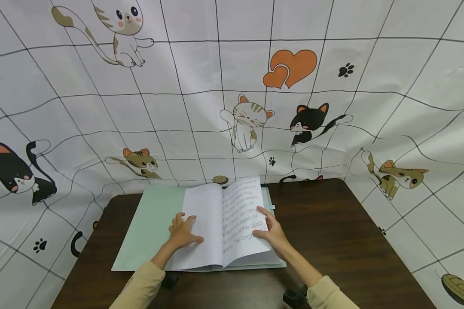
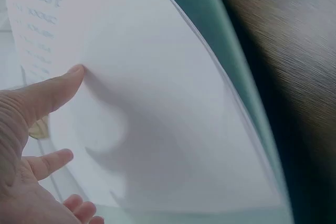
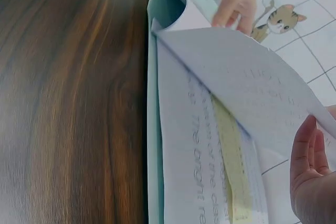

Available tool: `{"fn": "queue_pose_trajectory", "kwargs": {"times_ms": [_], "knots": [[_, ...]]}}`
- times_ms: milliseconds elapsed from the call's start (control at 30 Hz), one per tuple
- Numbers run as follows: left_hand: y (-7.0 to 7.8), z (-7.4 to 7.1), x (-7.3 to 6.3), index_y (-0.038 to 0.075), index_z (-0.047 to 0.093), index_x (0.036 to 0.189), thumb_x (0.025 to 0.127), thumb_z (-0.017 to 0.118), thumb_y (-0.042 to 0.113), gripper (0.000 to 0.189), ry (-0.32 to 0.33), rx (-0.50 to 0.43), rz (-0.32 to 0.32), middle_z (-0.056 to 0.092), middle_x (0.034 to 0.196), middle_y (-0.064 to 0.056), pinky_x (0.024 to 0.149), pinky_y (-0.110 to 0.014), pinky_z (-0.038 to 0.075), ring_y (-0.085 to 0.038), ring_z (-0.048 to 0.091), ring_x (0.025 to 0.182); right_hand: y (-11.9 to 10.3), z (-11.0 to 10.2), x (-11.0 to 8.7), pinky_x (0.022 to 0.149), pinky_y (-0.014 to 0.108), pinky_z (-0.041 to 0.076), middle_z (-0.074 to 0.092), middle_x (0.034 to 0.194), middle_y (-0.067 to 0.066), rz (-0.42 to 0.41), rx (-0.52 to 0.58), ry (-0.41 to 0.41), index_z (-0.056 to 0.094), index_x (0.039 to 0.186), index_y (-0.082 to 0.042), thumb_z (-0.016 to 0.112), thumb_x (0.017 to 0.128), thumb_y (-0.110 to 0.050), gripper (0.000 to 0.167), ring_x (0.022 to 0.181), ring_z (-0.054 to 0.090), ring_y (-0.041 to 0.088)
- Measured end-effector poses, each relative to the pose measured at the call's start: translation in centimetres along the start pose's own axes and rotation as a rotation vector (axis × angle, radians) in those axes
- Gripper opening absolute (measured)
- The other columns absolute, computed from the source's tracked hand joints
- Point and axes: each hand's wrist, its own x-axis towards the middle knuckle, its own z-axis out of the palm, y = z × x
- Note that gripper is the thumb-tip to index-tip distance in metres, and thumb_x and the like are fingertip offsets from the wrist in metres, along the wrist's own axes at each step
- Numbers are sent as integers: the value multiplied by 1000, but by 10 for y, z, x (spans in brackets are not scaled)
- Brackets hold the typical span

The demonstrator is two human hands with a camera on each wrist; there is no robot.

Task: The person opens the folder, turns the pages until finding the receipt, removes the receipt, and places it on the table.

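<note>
A pale green folder [image 1: 151, 227] lies spread on the table with white pages in it. My left hand [image 1: 184, 232] rests on the blank left page [image 1: 205, 206], its fingers spread; in the left wrist view the thumb [image 2: 63, 86] touches the paper. At the right, my right hand [image 1: 274, 234] pinches the outer edge of a printed page [image 1: 239, 219]. That page [image 3: 231, 72] is lifted and slanted in the right wrist view. Beneath it show another printed sheet [image 3: 181, 145] and a yellow strip [image 3: 228, 145] with small marks along one edge.
The dark wooden table [image 1: 332, 227] extends on both sides of the folder. A white cloth [image 1: 193, 111] with cats and grid lines hangs behind and around it. A small light blue tab [image 1: 272, 207] sticks out at the folder's right edge.
</note>
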Motion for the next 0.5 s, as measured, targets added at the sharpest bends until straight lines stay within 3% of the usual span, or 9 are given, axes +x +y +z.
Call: {"fn": "queue_pose_trajectory", "kwargs": {"times_ms": [300,500], "knots": [[37,7,15,-2,52,133,74,81,24,70,46,-110,38,31,136,-35,85,-55,30,-47,33,121,3,14,-8,69,28,57,51,133,28,2,74,-30,28,152,-11,65,79,8,84,93,67,14],[70,11,34,0,48,138,83,73,28,67,34,-261,62,29,138,-34,93,-60,29,-46,30,126,-2,25,-8,74,27,57,48,138,28,-38,93,-68,28,151,-10,64,80,8,82,100,66,15]]}}
